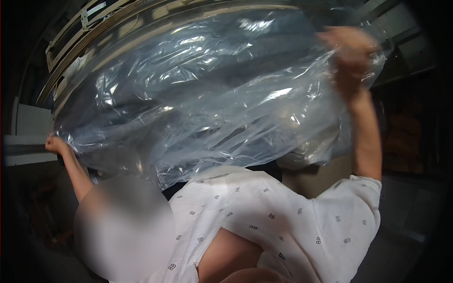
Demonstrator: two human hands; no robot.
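A large clear plastic sheet (pixel 226 89) spreads out in front of me, wrinkled and glossy, stretched between my two hands. At the far left, my left hand (pixel 55 144) is closed in a fist on the sheet's edge. My right hand (pixel 351 47), raised at the upper right and smeared by motion, is closed around the sheet's other side. Folds of the plastic hang down close to my body. Whether the sheet is a single layer or a bag, I cannot tell.
Behind the sheet, long wooden frames (pixel 71 59) lean or lie at the upper left. A white ledge (pixel 28 140) sits beside my left hand. Dim brownish stacked shapes (pixel 401 137) stand at the right. A blurred round patch covers part of the lower left.
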